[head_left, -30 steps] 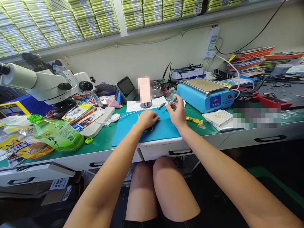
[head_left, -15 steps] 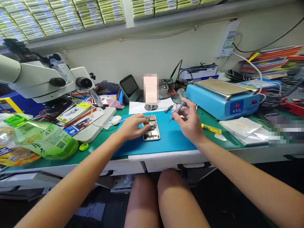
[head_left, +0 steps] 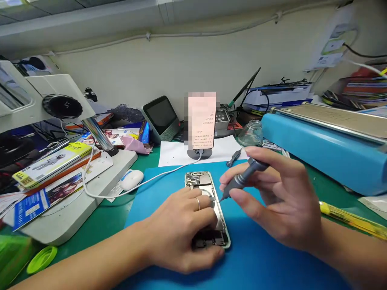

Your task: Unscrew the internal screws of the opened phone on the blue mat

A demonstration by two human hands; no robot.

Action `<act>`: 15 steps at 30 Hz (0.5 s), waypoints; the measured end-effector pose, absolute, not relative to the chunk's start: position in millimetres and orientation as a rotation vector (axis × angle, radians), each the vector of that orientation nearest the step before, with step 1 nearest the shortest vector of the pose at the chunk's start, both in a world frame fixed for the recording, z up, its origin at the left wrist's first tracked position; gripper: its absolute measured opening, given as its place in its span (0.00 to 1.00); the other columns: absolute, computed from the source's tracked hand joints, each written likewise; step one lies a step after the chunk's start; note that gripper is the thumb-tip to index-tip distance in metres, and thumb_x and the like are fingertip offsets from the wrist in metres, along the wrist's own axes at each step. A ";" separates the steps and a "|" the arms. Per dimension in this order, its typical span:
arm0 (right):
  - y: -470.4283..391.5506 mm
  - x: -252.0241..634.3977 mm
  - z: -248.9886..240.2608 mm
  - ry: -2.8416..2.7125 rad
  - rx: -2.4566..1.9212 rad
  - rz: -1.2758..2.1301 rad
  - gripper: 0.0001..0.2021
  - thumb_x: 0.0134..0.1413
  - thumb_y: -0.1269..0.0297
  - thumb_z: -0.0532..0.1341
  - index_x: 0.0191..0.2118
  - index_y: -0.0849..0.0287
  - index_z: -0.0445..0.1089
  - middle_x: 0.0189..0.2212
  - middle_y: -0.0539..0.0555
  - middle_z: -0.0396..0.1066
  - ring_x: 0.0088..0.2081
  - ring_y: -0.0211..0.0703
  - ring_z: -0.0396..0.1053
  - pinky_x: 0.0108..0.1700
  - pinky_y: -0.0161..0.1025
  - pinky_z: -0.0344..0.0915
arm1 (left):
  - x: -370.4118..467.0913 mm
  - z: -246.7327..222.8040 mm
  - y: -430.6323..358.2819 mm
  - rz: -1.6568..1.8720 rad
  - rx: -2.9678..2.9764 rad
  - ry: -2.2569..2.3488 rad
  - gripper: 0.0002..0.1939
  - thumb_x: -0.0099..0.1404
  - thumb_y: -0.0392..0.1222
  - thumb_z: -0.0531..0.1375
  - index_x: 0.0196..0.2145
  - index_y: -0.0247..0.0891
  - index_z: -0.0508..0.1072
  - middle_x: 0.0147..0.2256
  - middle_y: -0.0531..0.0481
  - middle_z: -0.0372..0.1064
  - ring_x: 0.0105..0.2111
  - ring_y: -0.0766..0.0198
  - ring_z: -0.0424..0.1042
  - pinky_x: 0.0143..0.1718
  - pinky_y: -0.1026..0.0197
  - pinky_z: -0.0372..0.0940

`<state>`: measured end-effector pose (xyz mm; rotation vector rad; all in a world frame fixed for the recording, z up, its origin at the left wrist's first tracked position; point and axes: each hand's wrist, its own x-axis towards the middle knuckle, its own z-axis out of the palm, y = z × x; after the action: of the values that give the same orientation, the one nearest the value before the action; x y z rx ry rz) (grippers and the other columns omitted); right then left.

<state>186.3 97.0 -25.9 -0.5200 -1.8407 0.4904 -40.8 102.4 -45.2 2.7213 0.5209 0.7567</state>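
Observation:
An opened smartphone (head_left: pixel 221 225) lies on a blue mat (head_left: pixel 169 177), its inner parts exposed. My left hand (head_left: pixel 184 225) is curled over its middle and left side, with the thumb by the lower end. Those fingers cover part of the phone's inside. Between the thumb and fingers of my right hand (head_left: pixel 281 197) is a dark grey screwdriver (head_left: pixel 246 174), tilted with its tip down and to the left. That tip is close to the phone's right edge; whether it touches cannot be told.
Behind the mat, a lit phone (head_left: pixel 204 121) stands on a charging stand beside a glass jar (head_left: pixel 251 133). Another small screwdriver (head_left: pixel 233 158) lies on white paper (head_left: pixel 171 151). A blue heating plate machine (head_left: pixel 305 149) stands right, a microscope base (head_left: pixel 75 209) left. A white cable (head_left: pixel 163 174) crosses the mat.
The view has come closer to the phone and mat. My right hand has brought the screwdriver nearer to the phone's right edge. My left hand stays over the phone.

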 end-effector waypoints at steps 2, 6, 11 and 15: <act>93.3 187.1 -33.7 -1.831 -0.590 0.523 0.38 0.62 0.80 0.65 0.70 0.35 0.61 0.46 0.49 0.77 0.44 0.41 0.81 0.47 0.39 0.83 | -41.3 -46.3 101.6 0.776 2.705 0.561 0.09 0.66 0.42 0.64 0.31 0.39 0.68 0.30 0.53 0.68 0.31 0.64 0.61 0.33 0.56 0.57; 88.3 185.3 -38.9 -1.837 -0.715 0.581 0.37 0.63 0.78 0.65 0.70 0.36 0.61 0.44 0.48 0.79 0.43 0.37 0.81 0.49 0.32 0.81 | -44.3 -48.7 98.4 0.743 2.700 0.693 0.08 0.69 0.41 0.63 0.33 0.38 0.70 0.31 0.52 0.70 0.31 0.63 0.64 0.35 0.55 0.58; 89.1 187.6 -37.3 -1.912 -0.830 0.514 0.34 0.64 0.73 0.66 0.70 0.35 0.61 0.44 0.47 0.80 0.42 0.36 0.82 0.48 0.28 0.81 | -46.6 -47.5 99.2 0.767 2.693 0.672 0.10 0.69 0.43 0.64 0.32 0.38 0.69 0.30 0.53 0.70 0.30 0.65 0.64 0.34 0.55 0.57; 88.8 190.7 -36.5 -1.953 -0.852 0.488 0.33 0.66 0.71 0.65 0.70 0.36 0.59 0.45 0.49 0.80 0.42 0.37 0.82 0.47 0.28 0.81 | -48.4 -44.3 99.3 0.720 2.689 0.667 0.07 0.67 0.40 0.64 0.32 0.38 0.70 0.30 0.53 0.70 0.30 0.65 0.64 0.33 0.55 0.56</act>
<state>190.7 88.8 -36.5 -0.8515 -1.9533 0.4878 -48.4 99.3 -44.3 2.6889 0.6671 0.7199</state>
